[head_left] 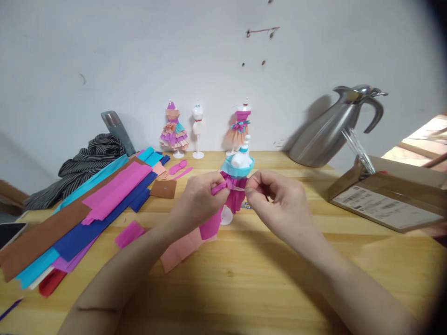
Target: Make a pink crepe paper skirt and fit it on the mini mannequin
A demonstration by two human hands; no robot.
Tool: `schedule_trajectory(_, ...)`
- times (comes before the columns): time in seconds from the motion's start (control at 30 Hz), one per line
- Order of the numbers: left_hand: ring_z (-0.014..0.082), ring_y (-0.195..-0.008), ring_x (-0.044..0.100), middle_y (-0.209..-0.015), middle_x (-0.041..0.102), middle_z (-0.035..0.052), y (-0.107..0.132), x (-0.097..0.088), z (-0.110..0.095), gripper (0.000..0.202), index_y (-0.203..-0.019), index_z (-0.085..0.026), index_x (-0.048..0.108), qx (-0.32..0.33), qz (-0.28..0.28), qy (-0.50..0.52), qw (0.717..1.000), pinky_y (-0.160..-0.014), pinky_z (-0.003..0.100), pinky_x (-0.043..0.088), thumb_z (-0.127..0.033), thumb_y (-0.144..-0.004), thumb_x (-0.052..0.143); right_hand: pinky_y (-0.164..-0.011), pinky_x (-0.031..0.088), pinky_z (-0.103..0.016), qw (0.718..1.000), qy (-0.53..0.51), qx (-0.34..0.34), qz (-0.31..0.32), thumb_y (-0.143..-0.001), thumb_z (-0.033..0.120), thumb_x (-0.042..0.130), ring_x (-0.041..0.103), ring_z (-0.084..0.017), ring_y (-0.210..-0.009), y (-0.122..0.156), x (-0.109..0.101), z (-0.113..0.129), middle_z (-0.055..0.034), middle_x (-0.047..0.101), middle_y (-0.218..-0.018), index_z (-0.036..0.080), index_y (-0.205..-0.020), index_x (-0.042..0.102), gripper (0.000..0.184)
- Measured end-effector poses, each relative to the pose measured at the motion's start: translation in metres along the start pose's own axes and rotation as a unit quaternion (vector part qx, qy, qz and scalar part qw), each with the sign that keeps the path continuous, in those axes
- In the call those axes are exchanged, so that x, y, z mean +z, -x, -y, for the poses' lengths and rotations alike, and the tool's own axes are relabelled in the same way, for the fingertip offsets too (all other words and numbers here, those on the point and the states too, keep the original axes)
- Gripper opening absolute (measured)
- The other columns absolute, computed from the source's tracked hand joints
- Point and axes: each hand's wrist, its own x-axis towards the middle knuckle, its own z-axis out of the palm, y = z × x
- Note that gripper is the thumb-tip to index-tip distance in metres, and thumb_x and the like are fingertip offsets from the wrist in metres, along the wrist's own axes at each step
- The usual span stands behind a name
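Note:
At the table's middle a small white dress-form mannequin point(241, 159) leans toward the right, with a light blue paper band point(234, 170) round its chest and magenta crepe paper point(236, 197) below. My left hand point(200, 195) is closed on a gathered magenta crepe paper strip point(219, 187) in front of the mannequin's waist. A thin, pale, see-through strip point(238, 188) runs from there to my right hand point(275, 195), whose thumb and forefinger pinch its end. Whether it is tape or thread, I cannot tell. Under my left wrist, magenta and peach paper point(181, 249) lies on the table.
Stacked coloured crepe paper point(118, 190) covers the left side, near a striped cloth point(91, 158) and a bottle point(118, 130). Dressed mannequins point(173, 132) and a bare one point(197, 123) stand along the wall. A steel jug point(324, 130) and cardboard box point(387, 200) are right.

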Motion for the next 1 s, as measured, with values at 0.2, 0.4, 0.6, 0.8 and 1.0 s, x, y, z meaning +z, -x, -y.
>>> schedule_trajectory(0.2, 0.0089, -0.054, 0.033, -0.053, 0.036, -0.006, -0.001, -0.005, 0.005, 0.024, -0.055, -0.018, 0.04, 0.018, 0.036, 0.016, 0.999, -0.052, 0.024, 0.025, -0.013, -0.076, 0.052, -0.045, 0.027, -0.024, 1.0, 0.015, 0.009, -0.018, -0.066, 0.015, 0.051, 0.036, -0.008, -0.044, -0.007, -0.004, -0.006, 0.0052, 0.041, -0.047, 0.021, -0.055, 0.045, 0.014)
schedule_trajectory(0.4, 0.0093, -0.056, 0.039, -0.056, 0.045, -0.0046, -0.004, -0.008, 0.008, 0.018, -0.057, -0.017, 0.048, 0.017, 0.052, 0.027, 0.998, -0.055, 0.023, 0.03, -0.012, -0.075, 0.051, -0.046, 0.028, -0.024, 0.999, 0.027, 0.016, -0.024, -0.065, 0.017, 0.05, 0.035, -0.009, -0.046, -0.01, -0.004, -0.009, 0.0049, 0.041, -0.047, 0.02, -0.055, 0.046, 0.012)
schedule_trajectory(0.6, 0.01, -0.058, 0.043, -0.056, 0.048, -0.0039, -0.007, -0.012, 0.008, 0.019, -0.057, -0.016, 0.049, 0.011, 0.052, 0.008, 0.999, -0.056, 0.023, 0.031, -0.013, -0.075, 0.052, -0.046, 0.027, -0.024, 0.999, 0.029, 0.02, -0.029, -0.065, 0.018, 0.049, 0.035, -0.009, -0.046, -0.01, -0.004, -0.01, 0.005, 0.041, -0.047, 0.02, -0.055, 0.047, 0.01)
schedule_trajectory(0.8, 0.0098, -0.058, 0.045, -0.057, 0.052, -0.0036, -0.01, -0.015, 0.01, 0.015, -0.06, -0.016, 0.056, 0.012, 0.056, -0.003, 0.998, -0.056, 0.022, 0.033, -0.013, -0.074, 0.053, -0.046, 0.027, -0.024, 0.999, 0.028, 0.023, -0.028, -0.065, 0.019, 0.049, 0.034, -0.008, -0.045, -0.011, -0.004, -0.01, 0.0052, 0.04, -0.047, 0.02, -0.055, 0.047, 0.01)
schedule_trajectory(1.0, 0.0097, -0.058, 0.044, -0.057, 0.052, -0.0035, -0.01, -0.015, 0.01, 0.014, -0.061, -0.016, 0.056, 0.0, 0.056, -0.021, 0.998, -0.056, 0.022, 0.033, -0.012, -0.074, 0.052, -0.045, 0.026, -0.024, 0.999, 0.018, 0.03, -0.03, -0.066, 0.019, 0.05, 0.033, -0.008, -0.044, -0.01, -0.004, -0.011, 0.0055, 0.038, -0.046, 0.021, -0.054, 0.045, 0.013)
